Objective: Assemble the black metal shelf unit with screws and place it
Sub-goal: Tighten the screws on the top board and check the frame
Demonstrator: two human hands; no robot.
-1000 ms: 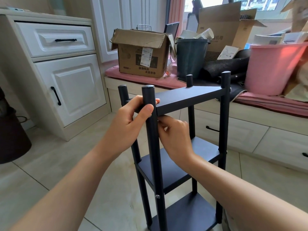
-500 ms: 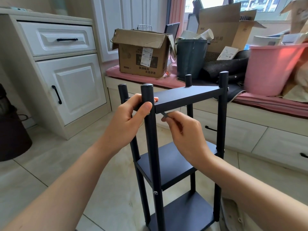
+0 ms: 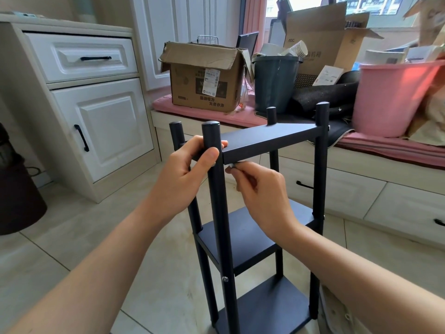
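Note:
A black metal shelf unit (image 3: 269,141) with three tiers stands upright on the tiled floor in front of me. My left hand (image 3: 185,174) grips its near front post and the corner of the top shelf, thumb across the post. My right hand (image 3: 260,186) pinches a small silver tool or screw (image 3: 232,165) just under the front edge of the top shelf, right beside that post. A screw head (image 3: 225,278) shows lower on the same post at the middle shelf.
A white cabinet (image 3: 96,116) stands at the left. Behind the shelf runs a window seat with a pink cushion (image 3: 216,116), a cardboard box (image 3: 204,78), a dark bin (image 3: 274,80) and a pink bucket (image 3: 395,97). A dark bin (image 3: 16,194) sits far left.
My right hand came out from behind the post and now pinches the small silver piece under the top shelf edge. The left hand kept its grip.

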